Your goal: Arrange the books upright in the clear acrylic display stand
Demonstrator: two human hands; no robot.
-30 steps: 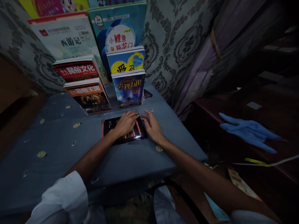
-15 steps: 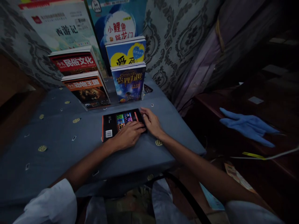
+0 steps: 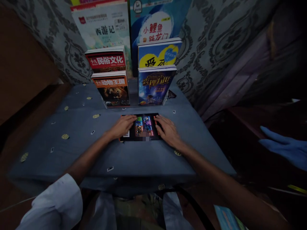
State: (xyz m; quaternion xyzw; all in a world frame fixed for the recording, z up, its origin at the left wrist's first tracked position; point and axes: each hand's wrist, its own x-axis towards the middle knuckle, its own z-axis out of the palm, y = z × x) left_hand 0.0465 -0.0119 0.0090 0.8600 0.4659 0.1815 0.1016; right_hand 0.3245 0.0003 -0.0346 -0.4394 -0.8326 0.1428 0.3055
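Observation:
A book [image 3: 154, 135] with a black back cover and small colourful pictures lies flat on the cloth-covered table. My left hand [image 3: 122, 126] rests over its left part, fingers stretched out and pointing right, partly covering the white barcode. At the right end, my right hand [image 3: 169, 129] touches the cover with its fingertips, its fingers extended and thumb apart. Neither hand lifts the book. Behind it stand upright books in a rack, among them an orange-and-black book with a lion [image 3: 115, 91] and a dark blue book [image 3: 154, 84].
Taller books, a pale green one [image 3: 103, 22] and a blue one [image 3: 137, 22], stand at the back against patterned wall covering. Dark glasses [image 3: 171, 94] lie beside the rack. A blue glove [image 3: 287, 143] is on a dark red surface at right. The grey-blue tablecloth [image 3: 79, 153] drops at the front edge.
My left hand has shifted from the book's right part to its left part. My right hand stays at the right end. The view has turned right, so the rack and book appear further apart.

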